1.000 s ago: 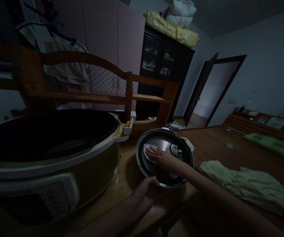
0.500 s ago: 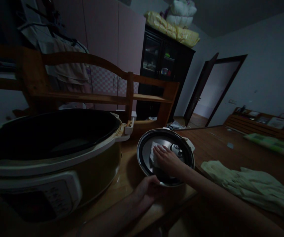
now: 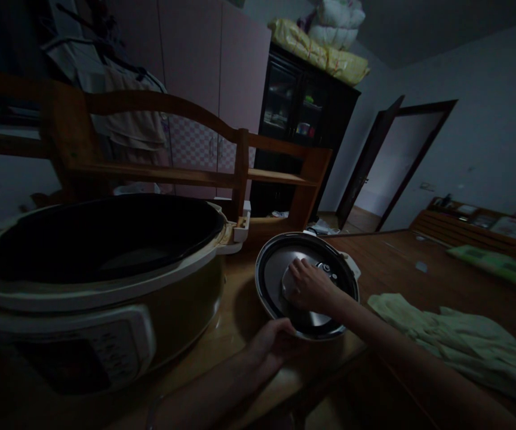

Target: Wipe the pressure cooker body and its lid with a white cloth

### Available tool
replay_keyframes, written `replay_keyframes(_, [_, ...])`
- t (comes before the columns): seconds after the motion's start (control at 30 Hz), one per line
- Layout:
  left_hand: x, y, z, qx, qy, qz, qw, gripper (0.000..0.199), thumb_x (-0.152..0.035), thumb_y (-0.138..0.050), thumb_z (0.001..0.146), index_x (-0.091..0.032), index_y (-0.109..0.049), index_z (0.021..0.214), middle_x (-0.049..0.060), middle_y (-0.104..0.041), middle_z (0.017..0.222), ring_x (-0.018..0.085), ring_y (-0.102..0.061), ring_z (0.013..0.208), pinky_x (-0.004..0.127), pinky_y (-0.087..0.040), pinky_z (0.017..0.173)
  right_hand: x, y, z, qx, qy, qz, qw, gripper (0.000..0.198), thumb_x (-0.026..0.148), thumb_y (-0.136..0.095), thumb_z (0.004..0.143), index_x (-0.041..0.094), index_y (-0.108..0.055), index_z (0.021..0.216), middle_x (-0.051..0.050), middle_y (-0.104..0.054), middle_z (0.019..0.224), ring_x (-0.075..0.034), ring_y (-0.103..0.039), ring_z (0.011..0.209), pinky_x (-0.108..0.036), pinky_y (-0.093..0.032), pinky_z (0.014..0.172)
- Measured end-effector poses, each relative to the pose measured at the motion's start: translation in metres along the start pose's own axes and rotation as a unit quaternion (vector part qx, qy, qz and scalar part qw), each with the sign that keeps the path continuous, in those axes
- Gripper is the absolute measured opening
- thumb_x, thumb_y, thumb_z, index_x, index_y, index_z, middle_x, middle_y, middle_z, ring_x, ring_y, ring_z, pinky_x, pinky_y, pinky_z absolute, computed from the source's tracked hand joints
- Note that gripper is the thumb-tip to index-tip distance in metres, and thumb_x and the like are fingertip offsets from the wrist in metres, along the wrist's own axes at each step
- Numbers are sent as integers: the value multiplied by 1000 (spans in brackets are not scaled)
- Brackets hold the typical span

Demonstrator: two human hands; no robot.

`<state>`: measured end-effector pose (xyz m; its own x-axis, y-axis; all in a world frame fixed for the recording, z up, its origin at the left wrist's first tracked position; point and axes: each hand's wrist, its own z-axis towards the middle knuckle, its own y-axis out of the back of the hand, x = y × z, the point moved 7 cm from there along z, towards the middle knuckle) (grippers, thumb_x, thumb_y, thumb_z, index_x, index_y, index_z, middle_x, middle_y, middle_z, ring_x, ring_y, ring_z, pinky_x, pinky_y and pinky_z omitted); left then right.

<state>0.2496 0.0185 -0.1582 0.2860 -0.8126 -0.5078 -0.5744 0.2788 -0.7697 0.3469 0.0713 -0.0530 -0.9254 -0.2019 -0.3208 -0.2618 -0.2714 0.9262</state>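
A round pressure cooker lid [image 3: 276,269] lies with its metal inner face upward, a black seal ring around it and small valve parts on the face. My left hand [image 3: 273,346] grips its near rim, thumb at the edge and fingers mostly hidden below. My right hand [image 3: 309,286] is closed over a white wipe [image 3: 288,283], bunched under the fingers against the lid's face; whether it is cloth or paper I cannot tell. To the left stands the cooker body [image 3: 186,310], lidless, with a dark interior and a control panel in front.
The wooden table [image 3: 235,322] carries cooker and lid. Behind it rises a wooden shelf frame [image 3: 240,161]. At right, pale green cloth [image 3: 446,328] lies on a brown wooden surface [image 3: 392,257]. A dark cabinet [image 3: 303,119] and a doorway stand farther back.
My right hand has curled its fingers more and bunched the wipe, which lay flatter before. My left hand stays at the rim. The whole view has shifted slightly.
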Motion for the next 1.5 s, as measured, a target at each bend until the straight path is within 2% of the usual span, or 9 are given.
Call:
replay_keyframes(0.1, [1,0,1,2,0,12,1000,13,-9,-51,76,-13,-63,82,6,-70,78,17,-66,75,31,-51,88,-8,2,3,9,13,20,1000,53,35,-69,73,9,-57,117,-17,-57,115,-30,-53,107,-40,-49,89])
replay_keyframes(0.2, [2,-1,2,9,-3,5,1000,12,-10,-51,76,-14,-62,80,6,-71,80,17,-66,76,32,-50,90,-12,4,2,15,33,37,999,59,35,-72,72,12,-54,123,-15,-56,120,-29,-51,111,-40,-48,93])
replay_keyframes(0.4, [0,-3,-2,4,-15,16,1000,11,-10,-54,74,-13,-63,79,8,-70,81,17,-64,78,31,-50,87,-13,7,-8,0,100,135,986,52,22,-68,74,17,-55,124,-12,-51,131,-28,-46,121,-42,-44,102])
replay_keyframes(0.53, [0,-2,-1,9,-18,32,999,12,-12,-54,74,-11,-64,80,8,-70,82,18,-64,79,32,-49,89,-18,6,-13,2,105,160,981,52,17,-65,75,20,-54,126,-10,-51,132,-26,-45,122,-40,-44,101])
replay_keyframes(0.73, [3,2,7,15,-21,53,998,15,-14,-55,73,-9,-64,84,10,-69,85,19,-65,80,35,-48,91,-27,6,-14,19,57,128,990,68,25,-72,69,19,-49,133,-12,-48,134,-28,-45,120,-41,-48,96])
replay_keyframes(0.9, [5,2,9,4,-18,72,997,13,-12,-53,73,-11,-64,78,8,-69,80,19,-64,78,34,-50,88,-28,8,-17,8,17,108,994,66,25,-72,69,20,-49,131,-12,-49,131,-29,-47,119,-39,-49,93])
replay_keyframes(1.2, [6,6,11,-5,-37,96,995,13,-14,-57,70,-9,-69,74,8,-71,78,18,-65,73,33,-52,83,-45,-2,-25,10,-55,76,996,44,35,-74,73,13,-55,106,-13,-58,108,-27,-58,100,-35,-48,87])
replay_keyframes(1.33, [7,5,10,-5,-40,114,993,18,-16,-60,68,-6,-72,77,10,-72,78,18,-65,73,32,-52,83,-56,-10,-30,7,-81,76,994,27,25,-66,79,14,-53,99,-10,-61,97,-23,-63,86,-29,-46,74])
replay_keyframes(1.5, [8,4,10,-6,-47,131,990,19,-20,-63,65,-7,-73,75,11,-74,81,19,-67,76,30,-53,81,-60,-17,-36,-8,-105,78,991,14,13,-54,83,15,-51,96,-9,-62,92,-21,-63,86,-27,-42,72])
